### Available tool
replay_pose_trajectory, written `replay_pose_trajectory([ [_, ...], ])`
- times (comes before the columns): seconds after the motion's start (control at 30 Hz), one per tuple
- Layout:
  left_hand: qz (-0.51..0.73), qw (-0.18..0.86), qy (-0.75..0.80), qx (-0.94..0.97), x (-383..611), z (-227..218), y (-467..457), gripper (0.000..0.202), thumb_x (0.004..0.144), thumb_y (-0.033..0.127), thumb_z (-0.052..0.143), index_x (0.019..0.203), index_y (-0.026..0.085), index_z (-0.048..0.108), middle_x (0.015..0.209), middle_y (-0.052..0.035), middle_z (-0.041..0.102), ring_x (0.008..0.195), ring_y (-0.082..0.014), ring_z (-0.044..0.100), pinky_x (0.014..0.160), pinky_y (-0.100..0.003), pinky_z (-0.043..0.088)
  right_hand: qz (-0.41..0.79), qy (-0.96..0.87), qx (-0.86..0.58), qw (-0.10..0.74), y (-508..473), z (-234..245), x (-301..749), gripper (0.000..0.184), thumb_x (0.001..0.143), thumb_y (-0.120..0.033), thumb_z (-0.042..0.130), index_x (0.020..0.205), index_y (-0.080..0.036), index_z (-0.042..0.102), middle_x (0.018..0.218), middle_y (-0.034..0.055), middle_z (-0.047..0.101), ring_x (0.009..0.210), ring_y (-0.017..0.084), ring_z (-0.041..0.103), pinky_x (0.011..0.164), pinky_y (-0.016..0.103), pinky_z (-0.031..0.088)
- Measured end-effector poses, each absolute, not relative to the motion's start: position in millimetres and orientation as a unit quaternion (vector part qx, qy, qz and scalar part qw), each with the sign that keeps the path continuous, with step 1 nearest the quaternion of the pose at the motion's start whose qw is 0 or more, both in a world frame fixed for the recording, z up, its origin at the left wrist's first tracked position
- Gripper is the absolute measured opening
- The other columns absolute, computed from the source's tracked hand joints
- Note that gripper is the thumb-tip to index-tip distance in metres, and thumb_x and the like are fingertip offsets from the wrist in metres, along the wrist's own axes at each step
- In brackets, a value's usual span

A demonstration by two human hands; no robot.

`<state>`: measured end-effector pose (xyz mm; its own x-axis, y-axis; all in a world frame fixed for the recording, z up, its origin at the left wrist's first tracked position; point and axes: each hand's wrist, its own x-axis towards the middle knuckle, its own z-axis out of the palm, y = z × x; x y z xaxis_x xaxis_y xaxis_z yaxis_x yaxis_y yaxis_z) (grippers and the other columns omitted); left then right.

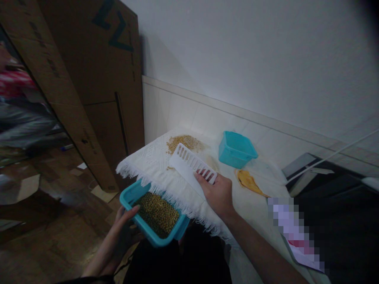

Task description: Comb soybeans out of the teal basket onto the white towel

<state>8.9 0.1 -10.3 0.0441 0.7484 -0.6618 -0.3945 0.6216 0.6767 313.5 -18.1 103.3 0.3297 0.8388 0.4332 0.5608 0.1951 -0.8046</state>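
Note:
My left hand (126,221) grips the near left rim of a blue plastic container (132,199), held just below the table's fringed edge. Yellow soybeans and small dark green beans (156,213) lie inside it. My right hand (217,193) is closed on one end of a flat white slotted plastic piece (186,167), tilted over the white tablecloth (148,159). Just beyond that piece is a loose pile of soybeans (182,142) on the cloth, with a few stray beans nearer the edge.
A second blue container (237,150) stands near the wall. Right of it lie a wooden spoon (251,183) and a clear lid-like sheet (269,171). A tall cardboard box (97,94) rises at left. Dark equipment (340,221) is at right. Another person's red sleeve (17,83) shows far left.

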Motion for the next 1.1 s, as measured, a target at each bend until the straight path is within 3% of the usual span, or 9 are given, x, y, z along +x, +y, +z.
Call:
replay_pose_trajectory([
  [0.17, 0.396, 0.713, 0.563, 0.132, 8, -1, 2, 0.119, 0.066, 0.019, 0.114, 0.168, 0.035, 0.055, 0.111, -0.0108, 0.089, 0.104, -0.0447, 0.093, 0.080, -0.055, 0.079, 0.070, -0.545, -0.650, 0.525, -2, 103, 318, 0.022, 0.093, -0.043, 0.083, 0.085, -0.024, 0.092, 0.084, 0.0104, 0.092, 0.077, 0.035, 0.090, 0.070, 0.037, 0.069],
  [0.37, 0.402, 0.715, 0.558, 0.124, 7, 12, 0, 0.139, 0.060, 0.019, 0.117, 0.180, 0.030, 0.046, 0.106, -0.0117, 0.091, 0.101, -0.0443, 0.093, 0.080, -0.051, 0.079, 0.110, -0.567, -0.641, 0.505, -5, 100, 323, 0.023, 0.093, -0.045, 0.086, 0.089, -0.023, 0.094, 0.088, 0.0105, 0.093, 0.080, 0.035, 0.091, 0.070, 0.036, 0.069],
  [0.57, 0.400, 0.722, 0.549, 0.132, 9, 19, -5, 0.126, 0.068, 0.024, 0.115, 0.175, 0.035, 0.051, 0.121, -0.0167, 0.091, 0.091, -0.0402, 0.092, 0.079, -0.053, 0.079, 0.128, -0.564, -0.634, 0.514, -7, 102, 321, 0.026, 0.096, -0.045, 0.085, 0.094, -0.022, 0.095, 0.093, 0.0111, 0.094, 0.083, 0.035, 0.091, 0.072, 0.037, 0.070],
  [0.83, 0.412, 0.716, 0.548, 0.133, 6, 10, -4, 0.117, 0.066, 0.021, 0.113, 0.167, 0.038, 0.058, 0.120, -0.0127, 0.091, 0.103, -0.0452, 0.093, 0.080, -0.055, 0.079, 0.154, -0.559, -0.623, 0.526, -11, 106, 314, 0.027, 0.091, -0.047, 0.085, 0.087, -0.022, 0.094, 0.086, 0.0105, 0.093, 0.076, 0.034, 0.090, 0.067, 0.037, 0.069],
  [1.1, 0.430, 0.699, 0.552, 0.149, 5, -6, -1, 0.110, 0.072, 0.026, 0.111, 0.167, 0.033, 0.058, 0.111, -0.0111, 0.090, 0.095, -0.0419, 0.093, 0.081, -0.056, 0.079, 0.154, -0.539, -0.631, 0.536, -25, 109, 312, 0.031, 0.088, -0.050, 0.084, 0.084, -0.022, 0.094, 0.082, 0.0103, 0.092, 0.069, 0.032, 0.087, 0.062, 0.035, 0.068],
])
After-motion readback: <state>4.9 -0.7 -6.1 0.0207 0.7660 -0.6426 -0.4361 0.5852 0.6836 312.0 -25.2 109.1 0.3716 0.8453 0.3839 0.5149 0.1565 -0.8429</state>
